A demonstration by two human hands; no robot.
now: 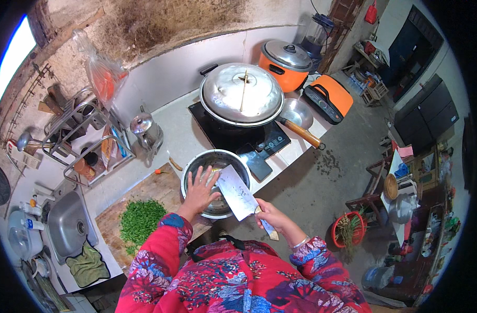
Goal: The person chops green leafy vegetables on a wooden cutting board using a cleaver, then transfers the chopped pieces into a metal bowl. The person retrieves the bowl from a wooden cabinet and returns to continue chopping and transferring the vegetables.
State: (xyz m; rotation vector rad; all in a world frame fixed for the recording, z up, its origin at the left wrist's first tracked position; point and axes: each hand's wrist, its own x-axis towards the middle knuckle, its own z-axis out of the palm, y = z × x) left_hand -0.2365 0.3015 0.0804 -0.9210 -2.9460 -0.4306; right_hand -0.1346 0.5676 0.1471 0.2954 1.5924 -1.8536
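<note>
My right hand (275, 216) grips the handle of a cleaver (238, 191). Small dark bits cling to its broad blade, which slants over the right side of a stainless steel bowl (188, 164). Over the bowl's left part, my left hand (201, 191) spreads its fingers and holds nothing. Most of what the bowl contains is hidden by the hand and the blade; a little yellowish matter shows near the fingertips. To the left, finely chopped greens (142, 221) are heaped on a wooden cutting board (117, 211).
A lidded wok (242, 94) sits on an induction cooktop (207, 129), its wooden handle (301, 133) jutting toward the counter edge. A phone (258, 166) lies right of the bowl. A metal kettle (146, 129), a dish rack (101, 144) and a sink (68, 227) stand left.
</note>
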